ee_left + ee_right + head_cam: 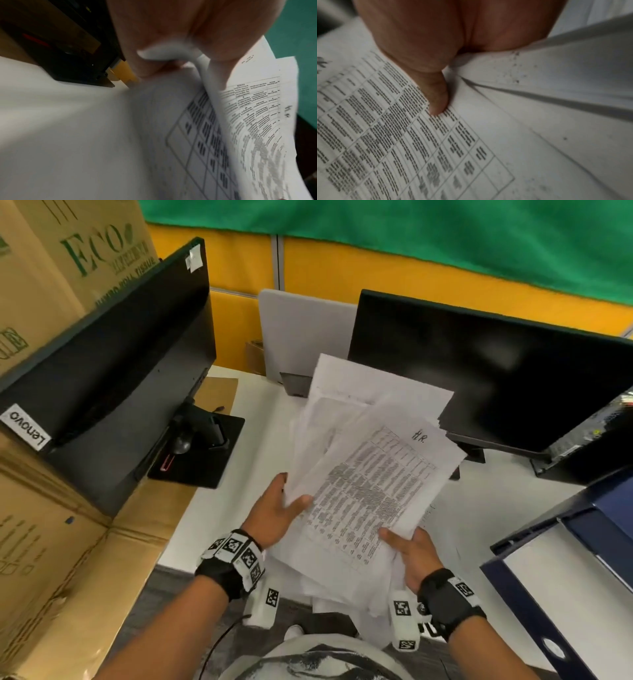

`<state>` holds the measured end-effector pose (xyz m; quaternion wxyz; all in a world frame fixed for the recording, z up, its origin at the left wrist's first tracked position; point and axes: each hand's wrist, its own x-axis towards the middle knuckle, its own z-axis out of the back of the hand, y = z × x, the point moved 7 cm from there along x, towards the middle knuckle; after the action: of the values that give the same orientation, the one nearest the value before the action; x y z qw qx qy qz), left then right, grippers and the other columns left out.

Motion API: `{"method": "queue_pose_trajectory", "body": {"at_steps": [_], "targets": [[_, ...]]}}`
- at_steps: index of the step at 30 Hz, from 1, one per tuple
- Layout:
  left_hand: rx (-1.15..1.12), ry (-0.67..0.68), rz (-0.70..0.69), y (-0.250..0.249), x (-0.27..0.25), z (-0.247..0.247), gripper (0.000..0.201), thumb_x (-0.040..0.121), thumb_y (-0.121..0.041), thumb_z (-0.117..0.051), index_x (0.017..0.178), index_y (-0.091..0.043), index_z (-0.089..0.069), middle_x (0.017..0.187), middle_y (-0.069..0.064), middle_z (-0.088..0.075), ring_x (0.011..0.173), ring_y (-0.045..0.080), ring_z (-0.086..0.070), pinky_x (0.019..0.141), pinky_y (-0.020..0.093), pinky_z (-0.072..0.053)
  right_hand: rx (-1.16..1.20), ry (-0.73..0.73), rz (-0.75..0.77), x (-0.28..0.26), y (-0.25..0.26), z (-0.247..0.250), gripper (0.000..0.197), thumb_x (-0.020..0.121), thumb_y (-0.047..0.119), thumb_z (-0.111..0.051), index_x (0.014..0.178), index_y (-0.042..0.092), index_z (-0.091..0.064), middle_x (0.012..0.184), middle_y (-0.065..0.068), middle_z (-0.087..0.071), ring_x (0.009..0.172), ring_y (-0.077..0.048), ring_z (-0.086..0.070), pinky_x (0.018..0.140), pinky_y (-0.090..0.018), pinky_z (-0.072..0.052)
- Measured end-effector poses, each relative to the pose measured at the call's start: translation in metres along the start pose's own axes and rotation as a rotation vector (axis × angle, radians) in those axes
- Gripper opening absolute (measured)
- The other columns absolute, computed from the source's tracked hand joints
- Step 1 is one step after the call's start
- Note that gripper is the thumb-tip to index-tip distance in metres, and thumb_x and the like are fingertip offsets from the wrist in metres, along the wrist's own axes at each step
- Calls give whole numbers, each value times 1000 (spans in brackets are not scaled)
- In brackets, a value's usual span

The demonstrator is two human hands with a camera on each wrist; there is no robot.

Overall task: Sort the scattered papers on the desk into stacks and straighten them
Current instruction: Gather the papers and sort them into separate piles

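A loose, fanned bundle of white printed papers point(370, 474) is held up over the white desk point(219, 498). The top sheet carries a dense table and a handwritten "HR" near its far corner. My left hand point(274, 515) grips the bundle's left edge, thumb on top, and the paper edge point(197, 58) curls in that grip. My right hand point(411, 553) holds the near right corner, with its thumb point(436, 102) pressed on the printed table point(385, 128). More sheets point(329, 587) lie under the bundle at the desk's front edge.
A black monitor point(113, 392) lies tilted against cardboard boxes point(44, 559) on the left, its stand base point(202, 450) on the desk. A second monitor point(479, 378) stands at the back right. A navy binder point(561, 570) lies open on the right.
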<state>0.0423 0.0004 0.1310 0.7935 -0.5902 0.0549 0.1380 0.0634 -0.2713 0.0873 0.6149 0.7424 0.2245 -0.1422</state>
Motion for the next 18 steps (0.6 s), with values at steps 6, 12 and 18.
{"method": "queue_pose_trajectory", "body": {"at_steps": [6, 12, 18], "targets": [[325, -36, 346, 87, 2, -10, 52, 90, -36, -58, 136, -18, -41, 138, 14, -46, 121, 30, -51, 104, 38, -40, -493, -413, -200, -3, -49, 86, 48, 88, 11, -67, 133, 4, -52, 131, -14, -59, 115, -34, -58, 102, -40, -44], [380, -75, 472, 111, -1, -18, 64, 89, -26, -58, 144, -9, -30, 142, 15, -43, 129, 30, -44, 105, 33, -36, -703, -365, -391, 3, -63, 90, 84, 90, 30, -64, 151, 1, -15, 157, -15, -25, 140, -32, -33, 114, -35, -30], [91, -147, 608, 107, 6, -25, 66, 85, -20, -67, 141, -4, -36, 135, 17, -52, 113, 30, -55, 91, 30, -44, -691, -222, -403, 10, -72, 63, 89, 88, 30, -67, 151, 0, -11, 157, -15, -24, 142, -30, -31, 117, -35, -28]]}}
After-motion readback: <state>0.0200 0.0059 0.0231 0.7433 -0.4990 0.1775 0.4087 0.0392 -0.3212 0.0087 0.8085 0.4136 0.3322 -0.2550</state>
